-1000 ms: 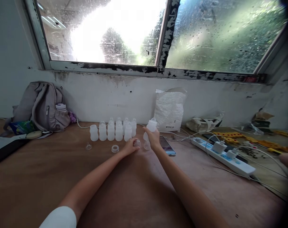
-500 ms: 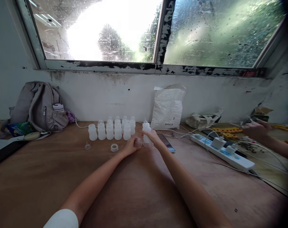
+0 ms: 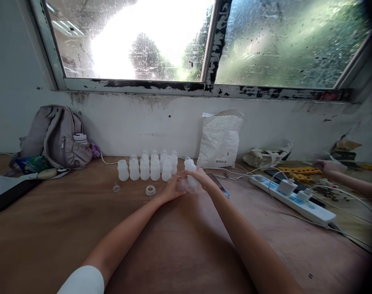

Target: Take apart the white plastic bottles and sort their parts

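The bottle (image 3: 190, 165) is frosted white, translucent and narrow-tipped, and stands roughly upright. The right hand (image 3: 201, 176) grips its side; the left hand (image 3: 172, 189), curled around a clear cap (image 3: 181, 185), is just beside its lower part.

Backpack (image 3: 54, 139): we see it at left, a white-lidded container (image 3: 80, 139) in its side pocket
White package (image 3: 220, 141): we find it upright by the wall (image 3: 127, 118)
Power strip (image 3: 292, 201): we count two plugged-in chargers (image 3: 286, 187)
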A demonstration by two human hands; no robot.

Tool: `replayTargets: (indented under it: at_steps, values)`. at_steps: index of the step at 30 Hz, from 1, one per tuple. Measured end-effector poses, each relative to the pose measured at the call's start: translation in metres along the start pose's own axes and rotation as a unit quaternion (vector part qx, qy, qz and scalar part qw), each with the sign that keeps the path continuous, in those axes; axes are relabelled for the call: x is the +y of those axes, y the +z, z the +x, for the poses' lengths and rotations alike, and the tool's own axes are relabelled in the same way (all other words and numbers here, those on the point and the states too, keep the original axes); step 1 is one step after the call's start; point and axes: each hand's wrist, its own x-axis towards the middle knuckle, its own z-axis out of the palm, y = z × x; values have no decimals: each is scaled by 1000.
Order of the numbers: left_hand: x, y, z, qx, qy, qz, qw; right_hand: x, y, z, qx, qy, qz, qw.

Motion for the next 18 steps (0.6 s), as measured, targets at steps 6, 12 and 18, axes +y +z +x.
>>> replayTargets:
  at_steps: [6,12,18]
  values:
    - [36,-20,15,54,-30,-84,995,-19,11,-6,8,-40,14,999]
    - [79,-41,15,51,-59,-155,985,-39,40,-31,-162,-82,24,983]
    - [96,-49,5,37,-83,-217,972,-45,46,-42,-241,-53,63,967]
